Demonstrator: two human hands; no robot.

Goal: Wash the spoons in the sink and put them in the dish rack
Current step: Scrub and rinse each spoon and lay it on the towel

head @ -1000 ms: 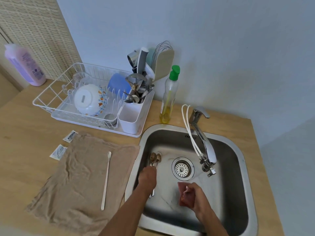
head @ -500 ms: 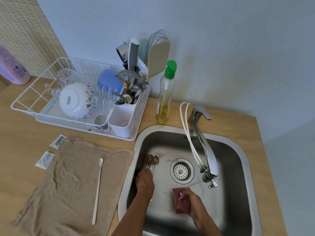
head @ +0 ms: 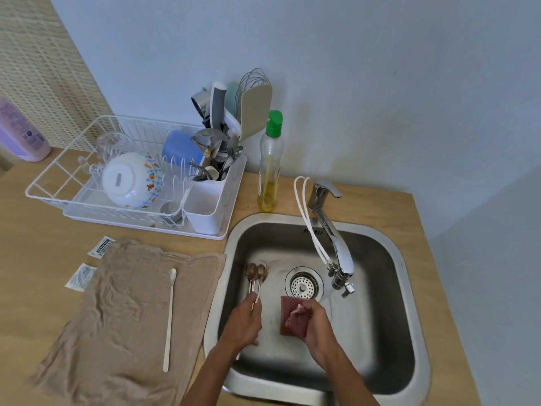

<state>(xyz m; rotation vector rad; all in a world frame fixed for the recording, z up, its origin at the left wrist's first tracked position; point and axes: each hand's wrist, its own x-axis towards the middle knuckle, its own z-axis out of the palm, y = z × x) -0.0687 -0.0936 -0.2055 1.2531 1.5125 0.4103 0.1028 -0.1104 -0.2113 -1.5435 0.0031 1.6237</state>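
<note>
Soft, even daylight, probably from the left; the scene is bright. The wall [head: 366, 83] reads pale blue-grey. The bottle [head: 270, 171] throws a faint shadow rightward on it. The sink [head: 390, 303] is darker along its right and near walls, and the tap [head: 342, 256] carries a bright glint. My right hand [head: 317, 326] and sponge [head: 287, 315] are slightly motion-blurred; the spoons [head: 256, 273] look soft. Wide-angle distortion bows the counter [head: 44, 259] edges, and corners lose sharpness.

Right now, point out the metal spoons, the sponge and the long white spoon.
metal spoons [head: 252, 271], head view, on one bowl.
sponge [head: 286, 304], head view, its upper left face.
long white spoon [head: 169, 320], head view, mid-handle.
</note>
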